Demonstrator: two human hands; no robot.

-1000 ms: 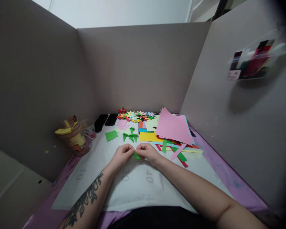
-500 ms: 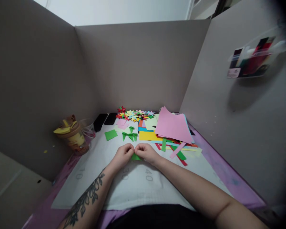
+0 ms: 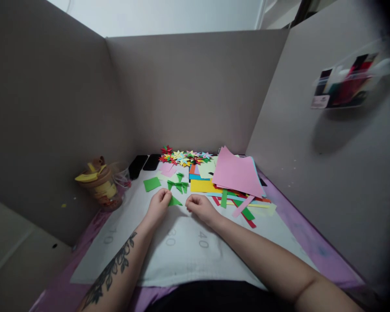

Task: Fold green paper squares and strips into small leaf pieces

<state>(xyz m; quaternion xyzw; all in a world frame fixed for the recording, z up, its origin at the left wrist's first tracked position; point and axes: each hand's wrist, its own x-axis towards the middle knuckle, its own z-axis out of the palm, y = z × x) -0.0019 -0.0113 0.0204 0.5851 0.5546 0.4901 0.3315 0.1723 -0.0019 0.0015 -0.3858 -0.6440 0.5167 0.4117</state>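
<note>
My left hand [image 3: 158, 205] pinches a small folded green paper piece [image 3: 174, 201] just above the white cutting mat [image 3: 182, 251]. It sits close to other folded green pieces [image 3: 178, 185] and a green paper square [image 3: 152, 184]. A little to the right, my right hand [image 3: 199, 207] rests on the mat with its fingers curled in and nothing visible in them.
A heap of coloured paper stars [image 3: 183, 157] lies at the back. A stack of coloured sheets topped by a pink sheet [image 3: 235, 173] and loose strips [image 3: 243, 208] lies to the right. Two black phones [image 3: 144, 164] and a jar [image 3: 99, 184] stand at the left. Cardboard walls enclose the desk.
Both hands held the green piece together before. Now my right hand has let go and my left hand has carried the piece up and left toward the other green pieces.
</note>
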